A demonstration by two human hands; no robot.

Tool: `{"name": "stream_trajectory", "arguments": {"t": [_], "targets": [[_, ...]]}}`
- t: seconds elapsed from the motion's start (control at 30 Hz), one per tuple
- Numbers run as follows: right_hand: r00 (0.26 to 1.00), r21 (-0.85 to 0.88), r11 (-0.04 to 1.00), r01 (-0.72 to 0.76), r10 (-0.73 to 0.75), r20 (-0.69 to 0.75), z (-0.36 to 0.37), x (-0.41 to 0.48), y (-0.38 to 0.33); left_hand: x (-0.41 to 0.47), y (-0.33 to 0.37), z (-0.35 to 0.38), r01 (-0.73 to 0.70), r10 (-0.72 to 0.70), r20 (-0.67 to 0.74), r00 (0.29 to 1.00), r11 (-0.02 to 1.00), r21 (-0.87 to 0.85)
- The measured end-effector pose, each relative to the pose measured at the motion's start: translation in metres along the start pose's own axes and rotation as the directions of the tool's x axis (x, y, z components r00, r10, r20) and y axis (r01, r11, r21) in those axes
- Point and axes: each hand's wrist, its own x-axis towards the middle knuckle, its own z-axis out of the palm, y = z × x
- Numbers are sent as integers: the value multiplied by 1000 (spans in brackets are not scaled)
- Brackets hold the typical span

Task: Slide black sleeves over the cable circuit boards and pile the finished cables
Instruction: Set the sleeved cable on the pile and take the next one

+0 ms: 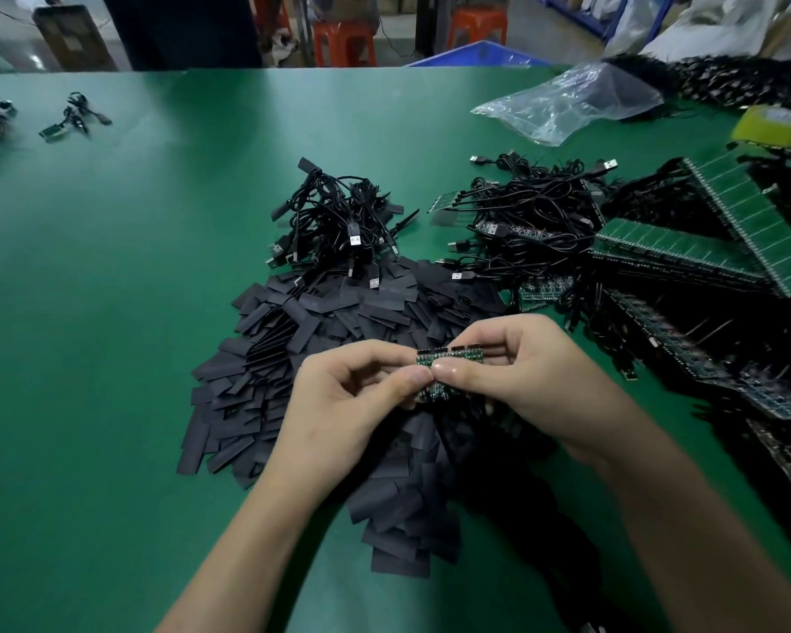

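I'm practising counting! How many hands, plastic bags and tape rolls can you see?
Hands: 2 (left hand, right hand, both pinching circuit boards)
Plastic bags: 1
Tape rolls: 1
Total: 4

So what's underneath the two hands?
A heap of black sleeves on the green table. The left hand and right hand pinch a circuit board strip above them. Anything beneath that heap is hidden.

L hand (348, 395) & R hand (521, 376) pinch small green circuit boards (448, 357) betw. thumbs & fingers, above heap of black sleeves (293, 340) on green counter (110, 312). Sleeved cables (339, 221) piled just behind heap; bare-board cables (535, 212) to R.
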Motion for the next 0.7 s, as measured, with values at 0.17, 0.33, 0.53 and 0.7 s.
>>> {"name": "stream_trajectory", "arguments": {"t": [0.17,0.33,0.53,0.7], "targets": [[999,74,997,8,-10,30,5,3,14,1,-1,-4,142,-139,41,989,985,-99],[997,150,988,22,-33,74,7,5,19,1,0,-8,177,-164,94,982,972,-152],[990,265,964,-19,-19,140,6,2,23,0,2,-8,233,-209,136,968,952,-198],[982,228,969,-96,55,179,-8,-3,14,-1,7,-6,211,-184,119,976,936,-283]]}}
